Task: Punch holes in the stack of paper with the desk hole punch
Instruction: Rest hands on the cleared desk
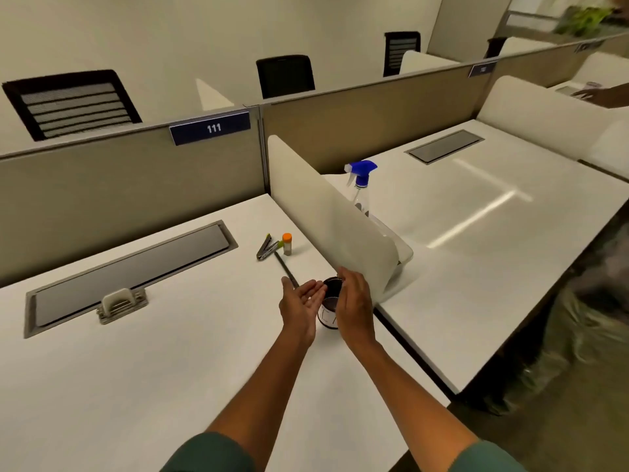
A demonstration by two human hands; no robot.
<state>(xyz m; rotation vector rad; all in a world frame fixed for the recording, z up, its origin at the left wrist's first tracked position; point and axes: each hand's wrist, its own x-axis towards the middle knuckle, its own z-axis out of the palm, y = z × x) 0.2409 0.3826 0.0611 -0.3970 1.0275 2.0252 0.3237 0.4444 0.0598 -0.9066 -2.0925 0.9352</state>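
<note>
No stack of paper is in view. A small metal hinged tool, a stapler or a punch, lies open on the white desk near the divider. My left hand is open, palm turned right, with its fingertips close to a dark cup with a white label. Against the cup's right side is my right hand, fingers extended and hiding that side. Whether it grips the cup I cannot tell. The cup stands upright on the desk between both hands.
An orange-capped tube and a thin dark stick lie by the metal tool. A white divider panel rises just right of my hands, a spray bottle behind it. A white clip holder sits on the cable tray lid.
</note>
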